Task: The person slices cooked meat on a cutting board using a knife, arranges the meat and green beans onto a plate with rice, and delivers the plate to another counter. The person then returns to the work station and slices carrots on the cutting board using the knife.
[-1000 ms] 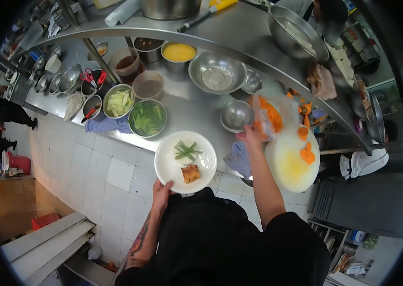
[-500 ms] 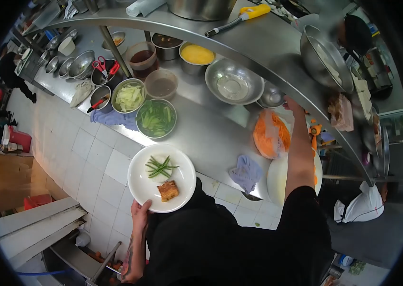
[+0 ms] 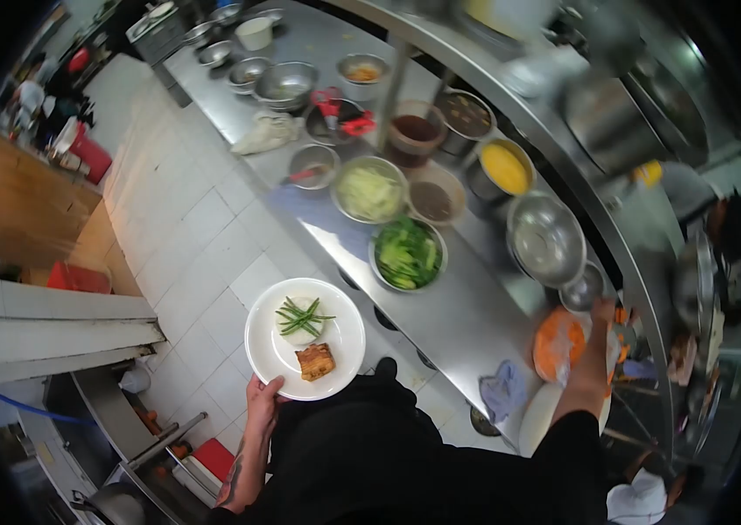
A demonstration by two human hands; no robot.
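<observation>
A plate (image 3: 346,341) held, right arm (image 3: 584,381) stretched out

Head view: the left hand's (image 3: 263,401) grip pinches the plate's rim, thumb on top, over the floor (image 3: 186,262), short of the tabletop's (image 3: 440,324) edge. The right hand (image 3: 602,311) is at one small metal bowl (image 3: 580,289); I cannot tell whether its grip is closed. The plate carries one browned piece (image 3: 315,361), one pile of green strips (image 3: 300,315). Steel runs between leafy greens (image 3: 408,254) and crumpled cloth (image 3: 502,392).

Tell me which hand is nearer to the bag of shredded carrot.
Right. The right hand is beside the bag, by the small metal bowl; the left hand is farther away, holding the white plate.
</observation>
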